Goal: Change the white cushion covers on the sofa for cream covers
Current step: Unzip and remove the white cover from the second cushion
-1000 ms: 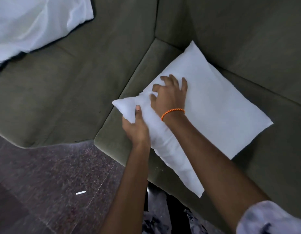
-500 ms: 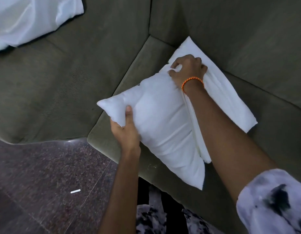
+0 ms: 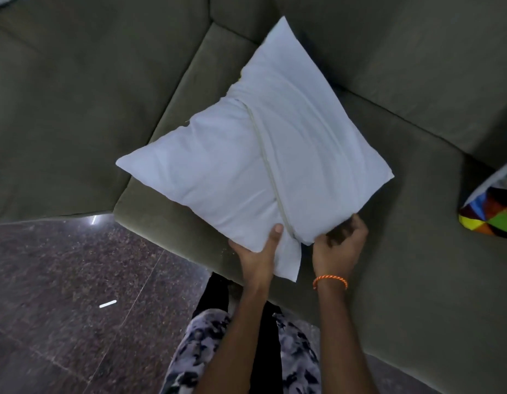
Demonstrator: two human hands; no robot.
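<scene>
Currently the white cushion (image 3: 246,166) lies flat on the sofa (image 3: 417,251) seat, its cover's opening seam running diagonally toward the near corner, where the left hand (image 3: 261,251) grips and the right hand (image 3: 339,245) curls under the cover's edge.

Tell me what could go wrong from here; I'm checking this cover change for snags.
1. The left hand pinches the white cushion only at its near corner; pulling there may drag the whole cushion off the sofa seat onto the floor.
2. The right hand grips the cover at the end of the zip seam; a hard tug could strain it.
3. The cover is bunched at the seam, so it may snag.
</scene>
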